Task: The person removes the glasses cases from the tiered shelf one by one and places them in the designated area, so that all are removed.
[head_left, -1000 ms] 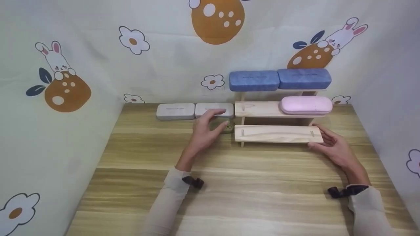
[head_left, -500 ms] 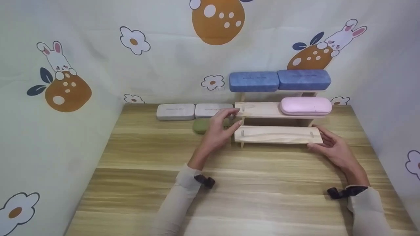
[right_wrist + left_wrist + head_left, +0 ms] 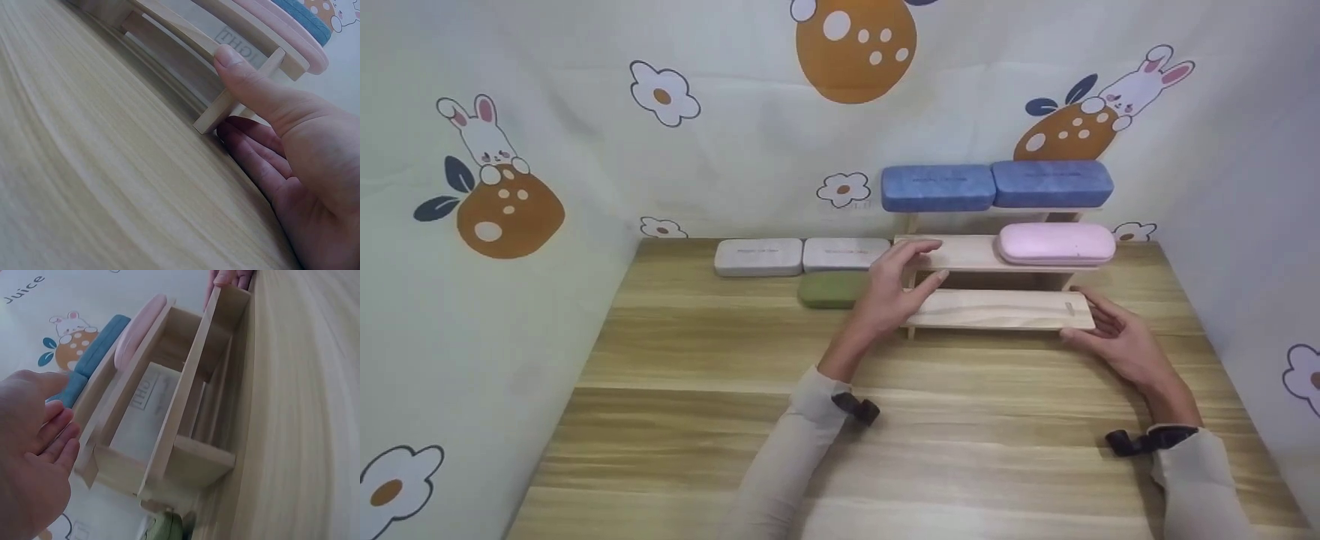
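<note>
A three-tier wooden shelf (image 3: 997, 309) stands on the right part of the table, its lowest tier bare. My right hand (image 3: 1129, 345) grips the right end of that tier; the right wrist view shows the thumb (image 3: 230, 59) on the board's edge and the fingers behind the end leg. My left hand (image 3: 889, 296) is at the shelf's left end, overlapping the middle and lowest tiers, its fingers loosely bent and holding nothing. A pink glasses case (image 3: 1056, 244) lies on the middle tier's right half. Two blue glasses cases (image 3: 937, 187) sit end to end on the top tier.
Left of the shelf, two pale grey glasses cases (image 3: 759, 257) lie end to end along the back of the table. In front of them is a green glasses case (image 3: 826, 290), partly hidden by my left hand. A patterned cloth (image 3: 735, 165) hangs behind.
My left hand has moved right, from over the green case to the shelf's left end, uncovering much of that case. My right hand stays on the shelf's right end.
</note>
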The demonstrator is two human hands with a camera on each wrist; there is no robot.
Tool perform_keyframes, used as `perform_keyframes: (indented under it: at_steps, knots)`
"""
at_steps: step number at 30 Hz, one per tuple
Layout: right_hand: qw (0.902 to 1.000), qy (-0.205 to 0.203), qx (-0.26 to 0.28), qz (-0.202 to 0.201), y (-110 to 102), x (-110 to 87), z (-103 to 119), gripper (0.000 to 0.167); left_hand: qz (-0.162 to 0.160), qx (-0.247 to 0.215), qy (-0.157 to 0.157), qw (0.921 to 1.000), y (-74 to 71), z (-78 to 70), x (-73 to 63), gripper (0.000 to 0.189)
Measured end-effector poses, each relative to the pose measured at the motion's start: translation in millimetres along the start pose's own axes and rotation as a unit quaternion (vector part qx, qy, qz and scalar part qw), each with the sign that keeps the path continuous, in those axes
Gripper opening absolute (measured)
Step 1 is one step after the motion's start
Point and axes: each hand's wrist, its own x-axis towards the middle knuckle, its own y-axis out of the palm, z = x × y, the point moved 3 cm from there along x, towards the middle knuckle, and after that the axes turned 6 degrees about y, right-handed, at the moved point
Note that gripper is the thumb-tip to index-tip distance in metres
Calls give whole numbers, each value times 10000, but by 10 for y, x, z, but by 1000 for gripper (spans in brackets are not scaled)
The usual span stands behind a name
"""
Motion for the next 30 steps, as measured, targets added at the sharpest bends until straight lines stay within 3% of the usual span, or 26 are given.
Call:
perform_keyframes:
  at_steps: [4, 22, 30]
  knots:
    - [10000, 41, 24, -3, 0, 2, 13, 82, 120, 74, 34, 9999, 103, -53, 92, 45]
    - [10000, -7, 55, 47, -8, 0, -29, 82, 938, 771, -484, 9914, 622, -162, 464, 57]
    - [10000, -22, -28, 23, -3, 1, -12, 81, 948, 1035, -435, 9891, 791, -186, 578, 65]
